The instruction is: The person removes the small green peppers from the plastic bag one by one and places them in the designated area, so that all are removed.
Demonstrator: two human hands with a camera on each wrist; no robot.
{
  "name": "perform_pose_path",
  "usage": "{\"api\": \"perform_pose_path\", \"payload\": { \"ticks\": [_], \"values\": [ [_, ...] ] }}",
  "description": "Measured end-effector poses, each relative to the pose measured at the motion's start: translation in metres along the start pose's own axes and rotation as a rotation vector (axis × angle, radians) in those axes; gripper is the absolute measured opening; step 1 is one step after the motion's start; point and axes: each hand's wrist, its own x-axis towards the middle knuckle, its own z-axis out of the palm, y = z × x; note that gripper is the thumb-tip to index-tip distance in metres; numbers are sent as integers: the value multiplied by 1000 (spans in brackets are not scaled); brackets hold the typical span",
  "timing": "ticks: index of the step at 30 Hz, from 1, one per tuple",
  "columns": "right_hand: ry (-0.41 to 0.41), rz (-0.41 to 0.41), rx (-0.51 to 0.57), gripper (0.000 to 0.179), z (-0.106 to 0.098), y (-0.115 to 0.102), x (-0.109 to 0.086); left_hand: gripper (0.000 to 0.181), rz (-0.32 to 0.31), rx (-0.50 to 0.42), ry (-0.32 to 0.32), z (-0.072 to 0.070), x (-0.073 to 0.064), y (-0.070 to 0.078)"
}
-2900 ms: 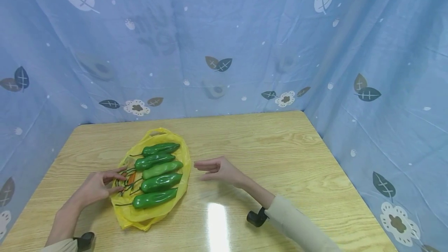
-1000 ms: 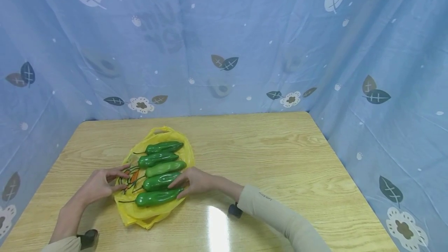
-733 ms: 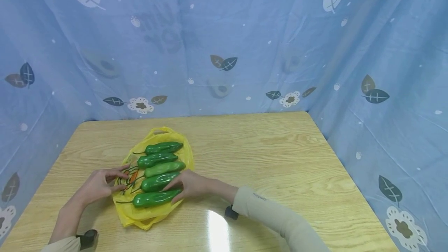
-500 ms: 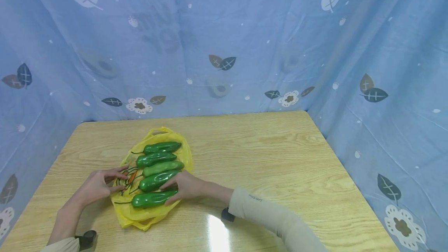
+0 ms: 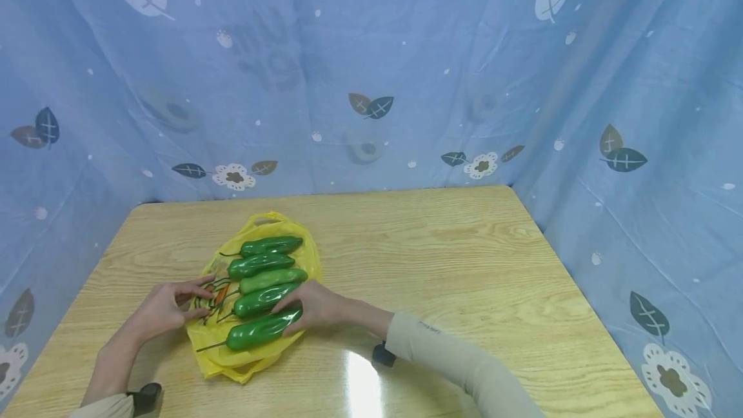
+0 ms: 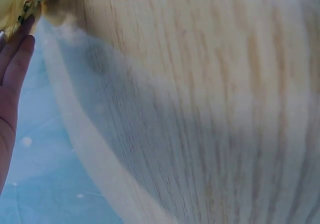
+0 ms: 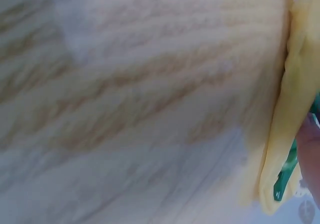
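Several long green peppers [image 5: 268,279] lie side by side on a yellow plastic bag [image 5: 255,358], stems pointing left. My right hand [image 5: 316,307] grips the tip end of the nearest green pepper [image 5: 258,332], thumb on its near side and fingers on its far side. In the right wrist view, only part of that hand [image 7: 311,154] shows beside the yellow bag. My left hand [image 5: 159,308] rests at the bag's left edge, thumb and fingers spread apart around small orange and dark green pieces [image 5: 221,294]. Its fingers [image 6: 20,59] look straight in the left wrist view.
Everything lies on a light wood table [image 5: 441,257], with a bright reflection near its front. A blue patterned curtain [image 5: 371,50] hangs behind it and along both sides. Dark wrist cameras [image 5: 145,398] sit at both cuffs.
My right hand came left from beside the bag to the nearest pepper. That pepper has turned, its stem end nearer the front and its tip farther back. My left hand has stayed put.
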Motion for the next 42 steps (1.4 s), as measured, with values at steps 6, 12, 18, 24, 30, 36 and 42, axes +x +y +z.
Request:
{"api": "perform_pose_path", "payload": {
  "ticks": [6, 12, 18, 24, 30, 36, 42],
  "values": [
    [67, 13, 77, 43, -9, 7, -8, 27, -2, -10, 6, -1, -1, 1],
    [88, -19, 110, 42, -16, 11, -17, 27, 6, 5, 9, 1, -1, 0],
    [116, -20, 160, 40, -23, 12, -31, 26, 6, 2, 9, 3, 0, -1],
    [169, 5, 337, 37, -31, 13, -48, 27, 1, 10, 4, 3, 0, -1],
    [198, -1, 450, 36, -36, 9, -64, 26, 16, -3, 4, 1, 1, -2],
    [226, 42, 500, 32, -51, -8, -85, 25, 27, -14, 0, 2, 3, -3],
    [243, 82, 550, 31, -64, -10, -103, 25, 23, 15, 3, 1, 2, -1]
  ]
}}
